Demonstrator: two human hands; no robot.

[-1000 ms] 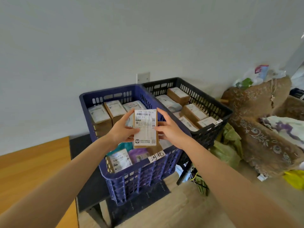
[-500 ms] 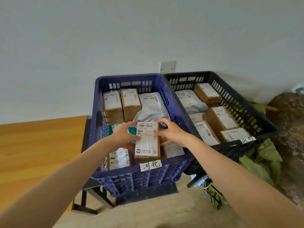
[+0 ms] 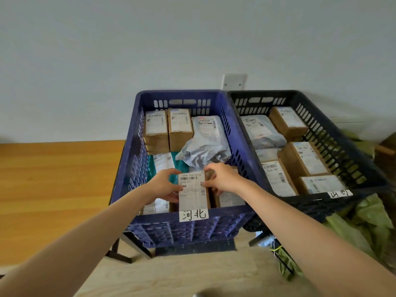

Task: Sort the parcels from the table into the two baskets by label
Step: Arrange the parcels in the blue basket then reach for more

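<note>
Pinching box [image 3: 192, 192] with L hand [image 3: 165, 185] and R hand [image 3: 222, 179], fingers curled on side edges; sits between them, low in blue basket [image 3: 131, 168]. Ease down flat, label up, w/o jamming parcel [image 3: 232, 199] by R wrist.

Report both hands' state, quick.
Left hand: holds the labelled parcel by its left edge.
Right hand: pinches the same parcel's right edge.

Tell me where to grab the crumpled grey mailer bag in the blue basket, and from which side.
Pinch the grey mailer bag at its bunched, raised near end, coming down from above. That crumple gives loose folds to grasp; the far end lies flat. Two boxes crowd its left, the blue basket wall its right, a held parcel its front.
</note>
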